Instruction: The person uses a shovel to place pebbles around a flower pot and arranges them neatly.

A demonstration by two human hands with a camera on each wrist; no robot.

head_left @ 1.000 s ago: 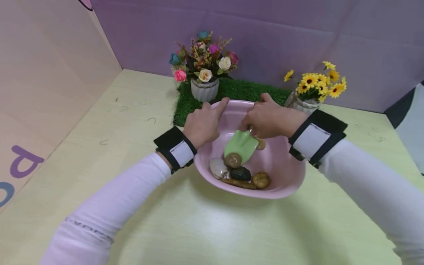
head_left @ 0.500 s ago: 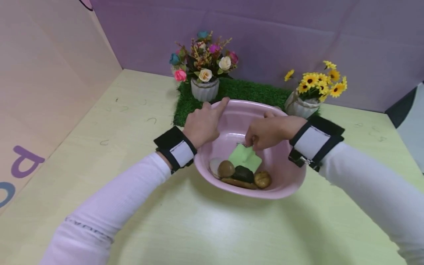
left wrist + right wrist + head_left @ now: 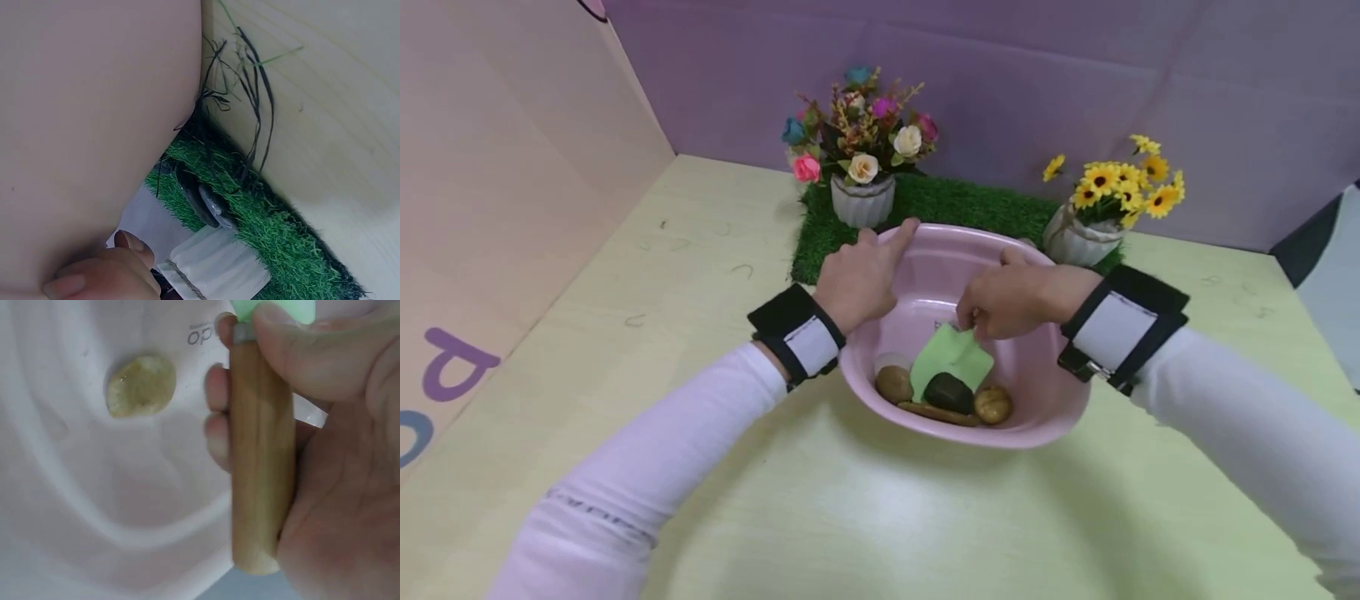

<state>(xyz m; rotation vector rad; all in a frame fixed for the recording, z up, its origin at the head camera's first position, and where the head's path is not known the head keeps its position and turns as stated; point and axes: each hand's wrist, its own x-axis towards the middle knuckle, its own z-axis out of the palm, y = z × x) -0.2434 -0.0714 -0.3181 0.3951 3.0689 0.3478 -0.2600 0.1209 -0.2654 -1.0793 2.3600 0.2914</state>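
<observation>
A pink plastic basin (image 3: pixel 1052 417) stands tilted on the table, with my left hand (image 3: pixel 856 279) gripping its far left rim. My right hand (image 3: pixel 1011 300) reaches inside and holds a small shovel (image 3: pixel 951 354) with a green blade. In the right wrist view my fingers wrap the shovel's wooden handle (image 3: pixel 262 456). Against the blade lies a dark stone (image 3: pixel 948 392). Around it are a round brown stone (image 3: pixel 894 384), a mostly covered white stone (image 3: pixel 891 362), a long flat brown stone (image 3: pixel 940 413) and a yellow-brown stone (image 3: pixel 993 405). A yellowish stone (image 3: pixel 142 386) shows in the right wrist view.
Behind the basin lies an artificial grass mat (image 3: pixel 977 202). On it stand a pot of mixed flowers (image 3: pixel 862 200) and a pot of yellow flowers (image 3: pixel 1082 236). Dark flat stones (image 3: pixel 209 203) sit on the mat. A purple backdrop (image 3: pixel 1000 83) rises behind.
The shovel blade has turned and come down toward the near side of the basin. The round brown stone has left the blade and dropped to the left, covering most of the white stone.
</observation>
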